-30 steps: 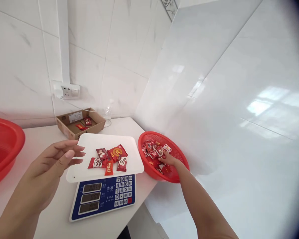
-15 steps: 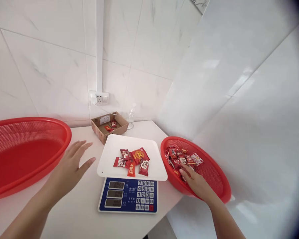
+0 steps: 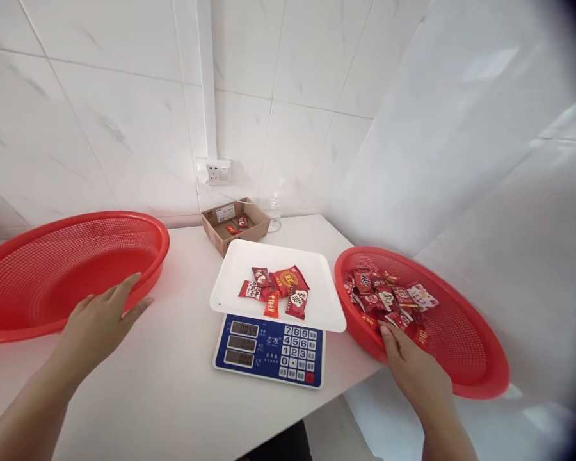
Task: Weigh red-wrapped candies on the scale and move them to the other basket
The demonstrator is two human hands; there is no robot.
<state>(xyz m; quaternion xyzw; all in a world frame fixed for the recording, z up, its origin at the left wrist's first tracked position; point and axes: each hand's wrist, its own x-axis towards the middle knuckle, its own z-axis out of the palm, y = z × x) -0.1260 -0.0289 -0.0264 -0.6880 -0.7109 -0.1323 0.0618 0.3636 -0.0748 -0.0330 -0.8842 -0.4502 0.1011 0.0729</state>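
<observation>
Right hand (image 3: 413, 365): seen from the back, palm down, laid across the near rim of the red basket on the right (image 3: 480, 384), fingertips among the wrapped sweets (image 3: 388, 298) heaped in its near-left part. Whether the fingers pinch a packet cannot be told, as their undersides are hidden. The heap lies directly ahead of that hand, touching it. The packets are small oblongs lying in mixed directions, with no common long axis. The right hand is much the nearer. The left hand (image 3: 98, 320) is well apart from the heap, beyond the scale (image 3: 269, 349). Left hand: empty, flat, fingers loosely spread, tips at or just beside the outer wall of the large empty red basket (image 3: 77, 221); contact cannot be confirmed. Between the hands, the scale carries a white tray (image 3: 235, 291) with a small cluster of sweets on the tray (image 3: 276, 291); its display is lit, the figures too small to read reliably. Surface: white tabletop (image 3: 173, 384), smooth. Most of the right basket lies past its right edge, and what supports it there is not visible. At the back stand a cardboard box (image 3: 214, 234) holding a few packets and a clear bottle (image 3: 275, 208), against a tiled wall with a socket (image 3: 214, 173).
</observation>
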